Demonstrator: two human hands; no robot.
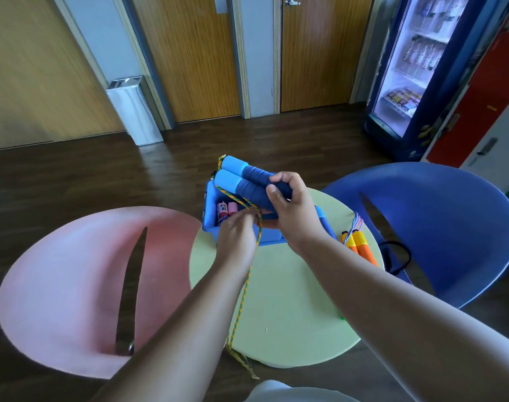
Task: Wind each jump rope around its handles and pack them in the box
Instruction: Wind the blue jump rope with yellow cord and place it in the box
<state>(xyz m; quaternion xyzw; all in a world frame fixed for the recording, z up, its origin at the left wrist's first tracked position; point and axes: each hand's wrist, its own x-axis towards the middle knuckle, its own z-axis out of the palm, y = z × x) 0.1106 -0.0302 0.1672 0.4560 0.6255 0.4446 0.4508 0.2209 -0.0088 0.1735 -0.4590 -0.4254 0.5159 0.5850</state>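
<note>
The right hand (pixel 291 216) is gripping 2 blue handles (pixel 241 178) together above the box (pixel 211 210) while the left hand (pixel 237 233) is pinching the rope (pixel 247 282) just below them.

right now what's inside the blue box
Pink handles show at the left end of the blue box. The rest is hidden behind the left hand, the right hand and the blue handles.

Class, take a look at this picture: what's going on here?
A person is winding a jump rope. The right hand grips the two blue handles together above the blue box, while the left hand pinches the yellow-green cord, which trails off the near edge of the table. A pink-handled rope already sits in the box; an orange-handled rope lies on the table.
</note>
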